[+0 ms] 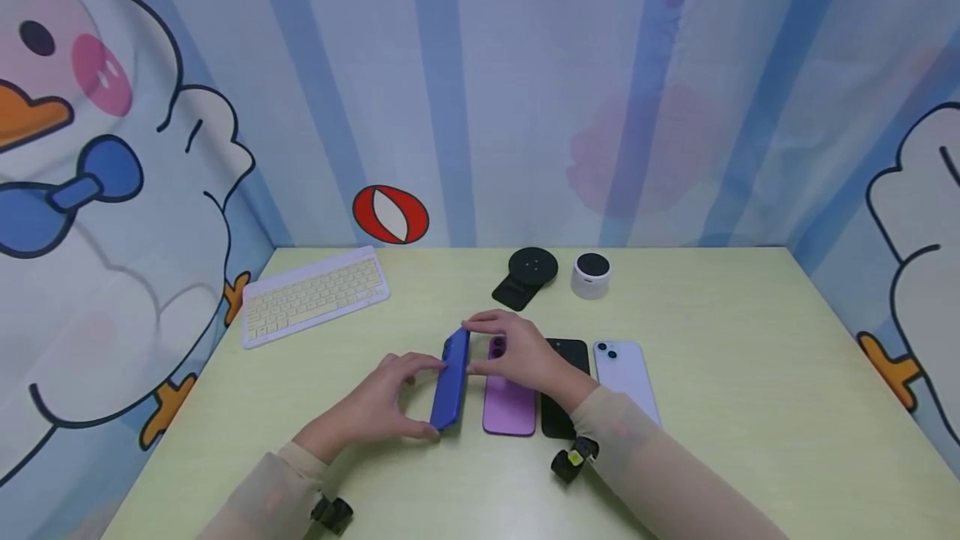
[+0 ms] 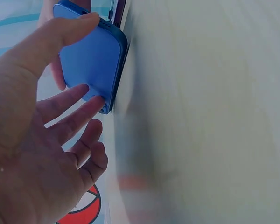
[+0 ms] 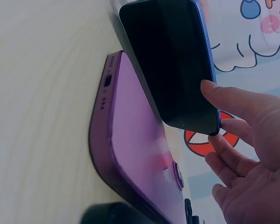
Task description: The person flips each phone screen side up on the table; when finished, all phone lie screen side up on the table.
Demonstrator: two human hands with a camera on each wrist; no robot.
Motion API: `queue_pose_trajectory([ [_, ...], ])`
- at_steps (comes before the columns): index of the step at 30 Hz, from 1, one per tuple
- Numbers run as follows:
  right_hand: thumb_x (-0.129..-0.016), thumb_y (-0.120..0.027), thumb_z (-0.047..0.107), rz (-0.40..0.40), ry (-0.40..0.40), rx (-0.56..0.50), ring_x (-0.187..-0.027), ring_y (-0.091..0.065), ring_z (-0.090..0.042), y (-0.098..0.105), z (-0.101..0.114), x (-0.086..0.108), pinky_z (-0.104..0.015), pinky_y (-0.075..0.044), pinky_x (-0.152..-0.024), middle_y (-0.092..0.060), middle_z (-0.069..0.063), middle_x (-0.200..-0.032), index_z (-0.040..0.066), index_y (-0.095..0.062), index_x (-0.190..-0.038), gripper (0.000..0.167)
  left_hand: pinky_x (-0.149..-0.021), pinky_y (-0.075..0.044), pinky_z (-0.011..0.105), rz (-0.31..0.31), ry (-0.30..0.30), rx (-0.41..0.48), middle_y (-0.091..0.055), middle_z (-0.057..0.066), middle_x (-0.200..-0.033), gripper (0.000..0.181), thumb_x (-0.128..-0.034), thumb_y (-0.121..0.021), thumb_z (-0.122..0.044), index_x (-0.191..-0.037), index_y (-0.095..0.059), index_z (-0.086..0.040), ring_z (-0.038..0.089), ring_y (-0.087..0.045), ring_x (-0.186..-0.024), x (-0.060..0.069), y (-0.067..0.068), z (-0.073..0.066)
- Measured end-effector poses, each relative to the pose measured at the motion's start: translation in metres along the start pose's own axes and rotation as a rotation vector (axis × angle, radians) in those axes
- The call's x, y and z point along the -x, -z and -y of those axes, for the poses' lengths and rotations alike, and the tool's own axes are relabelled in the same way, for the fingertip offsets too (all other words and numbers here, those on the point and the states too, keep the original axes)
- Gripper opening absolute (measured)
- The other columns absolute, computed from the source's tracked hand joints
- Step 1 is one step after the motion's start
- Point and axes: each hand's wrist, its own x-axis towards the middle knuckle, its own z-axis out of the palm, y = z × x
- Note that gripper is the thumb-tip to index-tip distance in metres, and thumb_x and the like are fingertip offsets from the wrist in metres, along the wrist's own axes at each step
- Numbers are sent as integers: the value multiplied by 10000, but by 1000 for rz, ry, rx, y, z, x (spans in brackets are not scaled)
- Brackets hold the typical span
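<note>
Right, both hands are on the glossy blue slab of a smartphone [image 1: 450, 386], which is tipped up on a long edge near the middle of the pale yellow-green table [image 1: 735, 340]. Its long axis runs near-to-far, far end slightly R; blue back faces L, dark glass face R. Can't tell if the lower edge touches the tabletop.

The L hand [image 1: 382, 402] grips it from the left, w/ thumb at the near end & fingertips on the back by the cameras. The R hand [image 1: 525, 352] pinches the far end, thumb on the glass side. So neither is nearer — L has the near end, R the far one.

Key relation: just R of the blue phone, approx. parallel & apart from it, lies a flat purple smartphone [image 1: 510, 407], back up; the R hand reaches across its far end. Further R: a flat black smartphone [image 1: 558, 422], part-hidden by the R wrist, then a pale lavender smartphone [image 1: 626, 373], also back up.

Far side, L to R: white slim keyboard [image 1: 315, 298], black round-topped stand [image 1: 533, 267], small white cylinder w/ black top [image 1: 591, 282].
</note>
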Motion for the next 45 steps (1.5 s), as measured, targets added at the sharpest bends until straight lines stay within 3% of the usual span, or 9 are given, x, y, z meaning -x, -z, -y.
queue_pose_trajectory([
  [12, -837, -877, 292, -10, 39, -67, -1464, -462, -294, -9, 4, -5, -522, -378, -1185, -550, -57, -1526, 140, -608, -1454, 690, -794, -435, 330, -8, 8, 72, -600, 15, -1367, 901, -702, -952, -424, -1485, -517, -332, 226, -485, -1114, 2, 10, -5],
  [22, -821, -890, 283, -51, 65, -77, -1457, -468, -287, -17, 11, -8, -519, -395, -1171, -557, -47, -1519, 138, -631, -1430, 677, -856, -473, 432, -15, -41, 83, -593, 55, -1355, 928, -708, -955, -399, -1507, -487, -338, 304, -490, -1141, 5, 25, -10],
  [29, -823, -888, 303, -68, 91, -78, -1438, -489, -269, -23, 12, -12, -502, -409, -1161, -576, -34, -1496, 161, -644, -1418, 659, -842, -467, 417, -12, -62, 55, -577, 46, -1392, 964, -690, -964, -407, -1521, -481, -318, 299, -494, -1134, 6, 31, -10],
  [34, -820, -889, 327, -62, 97, -60, -1429, -497, -265, -25, 16, -13, -498, -415, -1157, -584, -27, -1486, 169, -648, -1414, 660, -830, -467, 419, -30, -98, 37, -536, -15, -1516, 975, -678, -975, -380, -1519, -493, -274, 268, -493, -1128, 8, 31, -7],
  [45, -814, -896, 279, -53, 107, -47, -1432, -495, -284, -25, 18, -16, -497, -398, -1170, -582, -54, -1490, 156, -641, -1421, 670, -851, -480, 465, -42, -106, 34, -540, -47, -1511, 963, -692, -969, -369, -1521, -490, -276, 298, -493, -1145, 11, 32, -3],
])
